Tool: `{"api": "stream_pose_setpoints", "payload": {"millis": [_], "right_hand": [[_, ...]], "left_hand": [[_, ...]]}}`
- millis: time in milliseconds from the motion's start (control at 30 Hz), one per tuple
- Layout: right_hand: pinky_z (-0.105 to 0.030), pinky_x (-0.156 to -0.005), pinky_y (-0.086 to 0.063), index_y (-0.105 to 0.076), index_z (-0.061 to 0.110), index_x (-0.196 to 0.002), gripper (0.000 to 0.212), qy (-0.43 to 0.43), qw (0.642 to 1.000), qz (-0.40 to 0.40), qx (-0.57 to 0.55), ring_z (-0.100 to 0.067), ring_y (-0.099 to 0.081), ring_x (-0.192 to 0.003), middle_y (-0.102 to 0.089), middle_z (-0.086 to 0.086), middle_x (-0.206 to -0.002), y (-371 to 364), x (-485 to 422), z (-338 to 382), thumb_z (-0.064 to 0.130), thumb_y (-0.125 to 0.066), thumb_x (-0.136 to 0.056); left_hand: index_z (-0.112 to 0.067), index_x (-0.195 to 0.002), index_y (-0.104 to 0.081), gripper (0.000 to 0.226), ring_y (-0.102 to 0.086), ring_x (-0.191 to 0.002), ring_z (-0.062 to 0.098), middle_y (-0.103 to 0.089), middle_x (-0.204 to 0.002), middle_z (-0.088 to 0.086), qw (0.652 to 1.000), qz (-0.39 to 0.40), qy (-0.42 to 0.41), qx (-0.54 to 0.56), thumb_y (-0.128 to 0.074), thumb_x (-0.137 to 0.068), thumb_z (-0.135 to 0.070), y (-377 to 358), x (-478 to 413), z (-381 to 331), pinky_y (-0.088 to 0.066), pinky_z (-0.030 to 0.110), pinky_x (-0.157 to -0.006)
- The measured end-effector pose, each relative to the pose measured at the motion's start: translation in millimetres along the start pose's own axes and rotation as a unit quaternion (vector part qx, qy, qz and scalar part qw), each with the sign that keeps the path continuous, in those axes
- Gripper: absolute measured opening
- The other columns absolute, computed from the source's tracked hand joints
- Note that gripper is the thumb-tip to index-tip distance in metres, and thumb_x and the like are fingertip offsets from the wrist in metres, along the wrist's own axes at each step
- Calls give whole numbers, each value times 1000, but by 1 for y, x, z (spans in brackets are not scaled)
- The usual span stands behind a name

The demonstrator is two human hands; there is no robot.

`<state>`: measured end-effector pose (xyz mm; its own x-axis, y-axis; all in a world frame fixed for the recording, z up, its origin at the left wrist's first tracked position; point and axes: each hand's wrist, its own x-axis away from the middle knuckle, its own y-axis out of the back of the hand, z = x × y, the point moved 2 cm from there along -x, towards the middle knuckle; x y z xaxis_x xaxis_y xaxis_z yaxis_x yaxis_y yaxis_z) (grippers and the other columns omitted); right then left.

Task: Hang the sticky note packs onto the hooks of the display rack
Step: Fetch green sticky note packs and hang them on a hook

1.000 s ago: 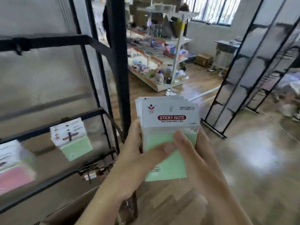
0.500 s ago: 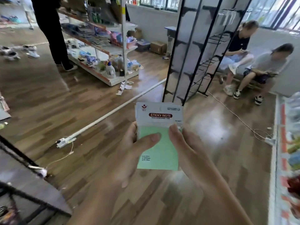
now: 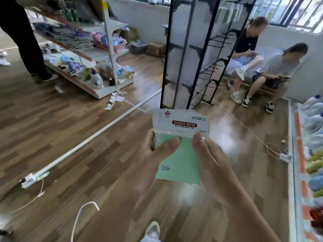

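Observation:
I hold a stack of green sticky note packs (image 3: 180, 154) in front of me with both hands, white header card with a red "STICKY NOTE" label on top. My left hand (image 3: 153, 154) grips the stack's left side, thumb across the front. My right hand (image 3: 208, 158) grips the right side, thumb on the front. A black display rack (image 3: 197, 55) with rows of hooks stands across the floor ahead, well beyond my hands. The rack I faced earlier is out of view.
A white shelf unit (image 3: 106, 49) with assorted goods stands at left, a person's dark legs (image 3: 26, 41) beside it. Two people (image 3: 272, 67) sit at the right wall. A white floor strip (image 3: 87, 138) and a cable (image 3: 244, 128) cross the wooden floor. Shelves with goods (image 3: 312, 154) line the right edge.
My view has swung right, away from the near rack with hung packs, toward the open shop floor. Both hands keep their hold on the stack.

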<state>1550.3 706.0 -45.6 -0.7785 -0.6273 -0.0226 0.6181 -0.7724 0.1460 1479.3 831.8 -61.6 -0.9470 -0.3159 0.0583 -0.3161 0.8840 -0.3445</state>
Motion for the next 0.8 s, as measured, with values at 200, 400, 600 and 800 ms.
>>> {"api": "stream_pose_setpoints", "payload": {"millis": [200, 400, 600, 800], "right_hand": [[-55, -79, -52, -65, 38, -101, 52, 26, 998, -39, 32, -24, -68, -87, -71, 1, -95, 61, -123, 13, 71, -32, -78], [-52, -73, -55, -65, 43, -98, 47, 51, 997, -58, 21, -19, -69, -82, -71, 4, -93, 130, -229, 6, 70, -32, -78], [-53, -69, -56, -65, 35, -105, 57, 65, 998, -22, 5, -22, -70, -84, -73, 0, -95, 227, -336, -19, 75, -34, -79], [-57, -70, -53, -64, 33, -102, 73, 90, 995, -15, 47, -24, -68, -83, -71, 0, -91, 348, -442, -22, 90, -30, -72]], "left_hand": [[-18, -122, -55, 67, -70, -91, 34, -71, -110, 16, 1000, -2, -6, -10, -76, -64, -43, -22, -140, -21, -48, 66, -78], [-20, -120, -56, 67, -69, -81, 34, -70, -105, 18, 999, 4, 1, -36, -75, -62, -47, -56, -266, -27, -51, 57, -62], [-29, -112, -61, 57, -68, -81, 31, -72, -101, 13, 998, -34, 0, -49, -73, -61, -51, -110, -395, -10, -47, 49, -64], [-22, -114, -62, 61, -72, -89, 28, -74, -104, 9, 997, -59, -27, -32, -75, -59, -44, -191, -523, -13, -57, 47, -73]]}}
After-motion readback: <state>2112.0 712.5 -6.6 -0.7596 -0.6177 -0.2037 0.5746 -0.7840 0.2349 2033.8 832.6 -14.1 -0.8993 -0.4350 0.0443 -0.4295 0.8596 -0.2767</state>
